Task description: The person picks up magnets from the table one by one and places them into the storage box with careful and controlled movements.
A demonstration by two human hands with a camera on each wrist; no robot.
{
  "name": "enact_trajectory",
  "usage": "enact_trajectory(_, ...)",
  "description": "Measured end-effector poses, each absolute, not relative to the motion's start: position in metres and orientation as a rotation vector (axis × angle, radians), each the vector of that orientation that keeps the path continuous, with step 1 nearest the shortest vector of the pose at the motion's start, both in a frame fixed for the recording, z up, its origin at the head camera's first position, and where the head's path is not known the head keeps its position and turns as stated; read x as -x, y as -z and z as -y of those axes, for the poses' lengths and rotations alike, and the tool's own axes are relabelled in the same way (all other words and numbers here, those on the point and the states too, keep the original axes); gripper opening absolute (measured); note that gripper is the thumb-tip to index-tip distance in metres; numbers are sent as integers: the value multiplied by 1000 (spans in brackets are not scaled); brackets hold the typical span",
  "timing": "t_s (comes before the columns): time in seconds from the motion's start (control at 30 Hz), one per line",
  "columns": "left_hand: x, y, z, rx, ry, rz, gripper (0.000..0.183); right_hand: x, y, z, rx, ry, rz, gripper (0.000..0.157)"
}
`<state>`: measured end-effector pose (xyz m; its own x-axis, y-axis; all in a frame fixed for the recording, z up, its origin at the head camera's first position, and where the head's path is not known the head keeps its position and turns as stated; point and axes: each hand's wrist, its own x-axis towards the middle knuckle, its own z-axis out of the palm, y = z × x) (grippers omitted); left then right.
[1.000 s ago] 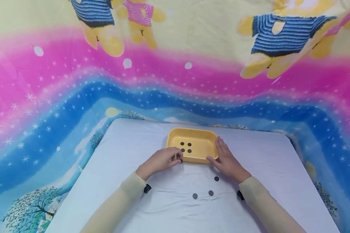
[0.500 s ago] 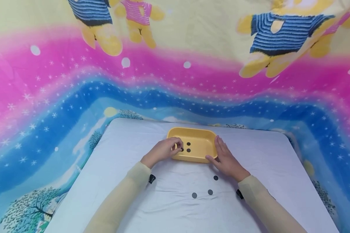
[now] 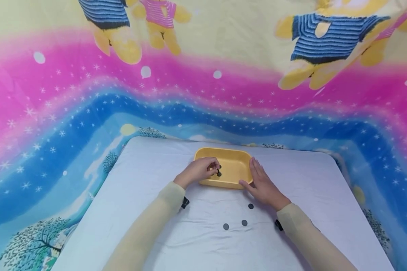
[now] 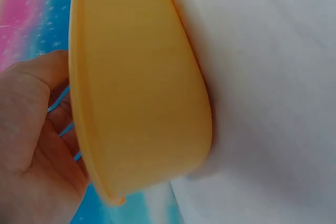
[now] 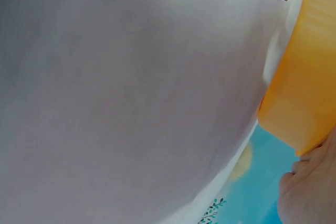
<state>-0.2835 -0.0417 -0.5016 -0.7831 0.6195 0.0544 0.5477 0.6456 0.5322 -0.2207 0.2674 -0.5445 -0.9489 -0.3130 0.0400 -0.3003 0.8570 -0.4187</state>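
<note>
My left hand [image 3: 201, 169] reaches over the near left side of a yellow plastic box [image 3: 235, 169], pinching a small dark round disc between thumb and fingertips, low inside the box. Two more discs show right by these fingertips, one being the dark disc [image 3: 219, 174] on the box floor; the hand hides the box's left part. In the left wrist view the left hand [image 4: 37, 145] is behind the box wall [image 4: 136, 87]. My right hand [image 3: 266, 185] lies with straight fingers along the box's right end, its thumb at the near corner.
Three loose discs lie on the white cloth [image 3: 203, 241] in front of the box: a dark disc [image 3: 251, 206] near the right wrist, a grey disc [image 3: 244, 223] and another grey disc [image 3: 226, 226]. A patterned curtain [image 3: 203, 98] with bears stands behind the table.
My left hand has moved from the box's near edge inward and to the right with its disc, now covering the left discs in the box. The right hand stays put.
</note>
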Motion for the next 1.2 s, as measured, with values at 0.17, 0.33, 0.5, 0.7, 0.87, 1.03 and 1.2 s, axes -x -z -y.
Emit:
enact_trajectory(0.17, 290, 509, 30, -976, -818, -2676, 6, 220, 544, -267, 488, 674, -2990, 108)
enact_trajectory(0.33, 295, 515, 22, -942, -824, -2644, 6, 219, 543, -267, 489, 686, -2992, 108)
enact_trajectory(0.5, 299, 519, 15, -942, -831, -2599, 6, 219, 542, -267, 481, 695, -2984, 109)
enact_trajectory(0.7, 303, 521, 5, -956, -814, -2585, 4, 220, 544, -267, 483, 693, -2994, 108)
enact_trajectory(0.87, 306, 526, -1, -946, -793, -2594, 4, 220, 545, -266, 471, 673, -3002, 108)
enact_trajectory(1.03, 307, 529, -4, -929, -782, -2589, 6, 220, 544, -265, 468, 676, -3000, 109)
enact_trajectory(1.2, 308, 531, -6, -937, -756, -2597, 7, 219, 544, -266, 469, 683, -3002, 108)
